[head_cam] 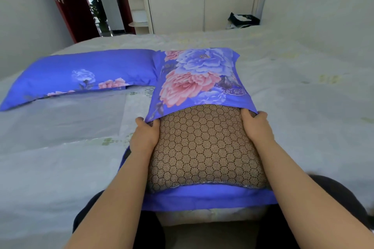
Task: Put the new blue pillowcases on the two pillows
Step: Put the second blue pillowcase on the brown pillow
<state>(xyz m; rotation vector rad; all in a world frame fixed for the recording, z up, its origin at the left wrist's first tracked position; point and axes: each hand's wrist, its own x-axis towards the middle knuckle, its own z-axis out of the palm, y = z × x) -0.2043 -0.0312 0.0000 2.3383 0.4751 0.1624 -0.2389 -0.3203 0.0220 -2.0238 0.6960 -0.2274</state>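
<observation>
From the head camera we look down over a wide bed [60, 147] covered in a pale sheet. In the lower middle of the frame lies a brown pillow [204, 147] with a dark honeycomb pattern, its near half bare and its far half already inside a blue pillowcase [194, 79] printed with large pink and pale-blue flowers. The case's lower layer shows as a blue band under the pillow's near edge, at the edge of the bed.

Our left hand [144, 134] sits at the pillow's left side, its fingers curled around the open hem of the case, which it grips at the left corner of the opening. Our right hand [256, 125] does the same at the right corner, thumb on the pillow's top, fingers wrapped over the blue hem. Both forearms run up from the bottom of the frame, either side of the pillow.

In the left middle of the frame we see a second pillow [81, 77], fully covered in a matching blue floral case, lying flat on the bed and touching the far left corner of the one we hold.

Along the top of the frame stand a cream wardrobe [202, 8], a dark red door [66, 4] at upper left, and a dark bag [242, 20] beyond the bed at upper right.
</observation>
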